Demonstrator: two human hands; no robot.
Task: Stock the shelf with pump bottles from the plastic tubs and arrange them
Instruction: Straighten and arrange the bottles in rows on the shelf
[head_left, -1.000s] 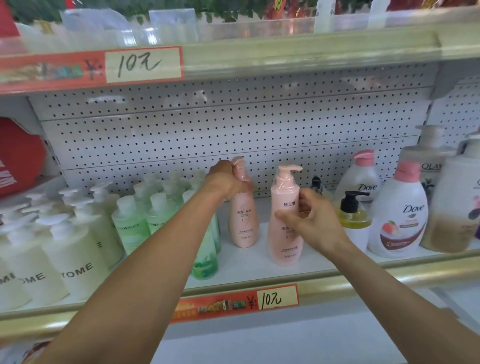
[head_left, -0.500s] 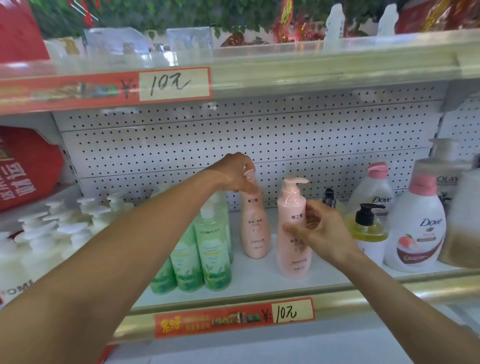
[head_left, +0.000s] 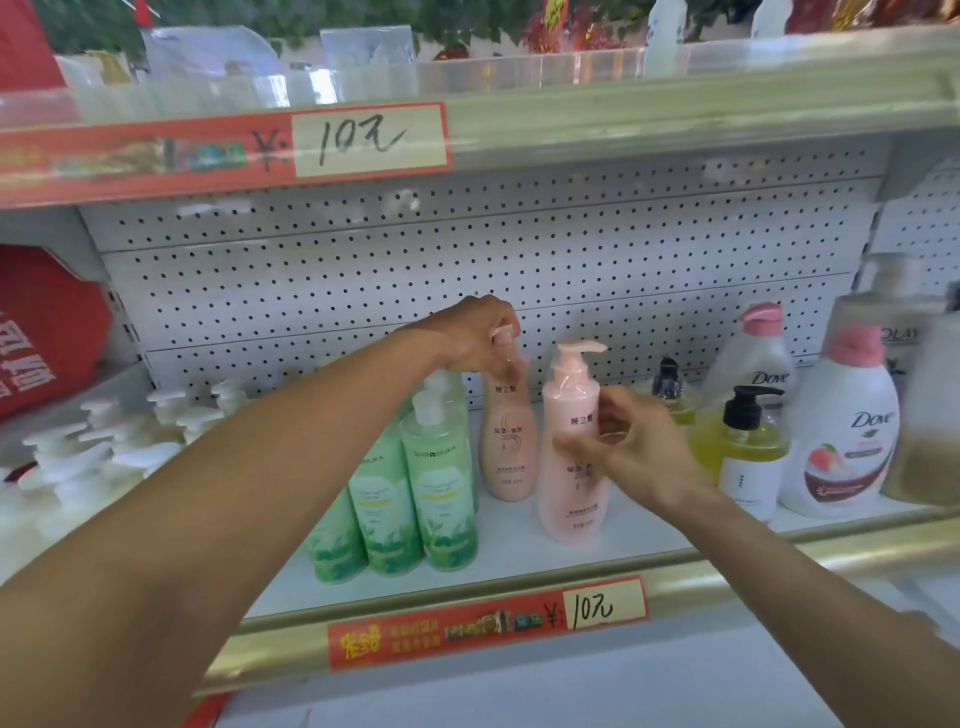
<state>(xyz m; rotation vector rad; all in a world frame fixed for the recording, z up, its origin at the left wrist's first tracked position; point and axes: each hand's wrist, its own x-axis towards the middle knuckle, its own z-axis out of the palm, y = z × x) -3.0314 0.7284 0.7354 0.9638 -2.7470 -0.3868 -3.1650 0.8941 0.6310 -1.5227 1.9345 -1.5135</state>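
Where green bottles (head_left: 439, 499) crowd, rear pink bottle (head_left: 508, 447).

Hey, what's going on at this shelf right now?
A person is arranging pump bottles on a store shelf. The left hand grips the pump head of the rear pink bottle, which stands upright toward the back. The right hand is open beside the front pink bottle, fingers loosely spread near its side, not clearly gripping it. Green bottles stand to the left, and Dove bottles and a yellow pump bottle to the right.
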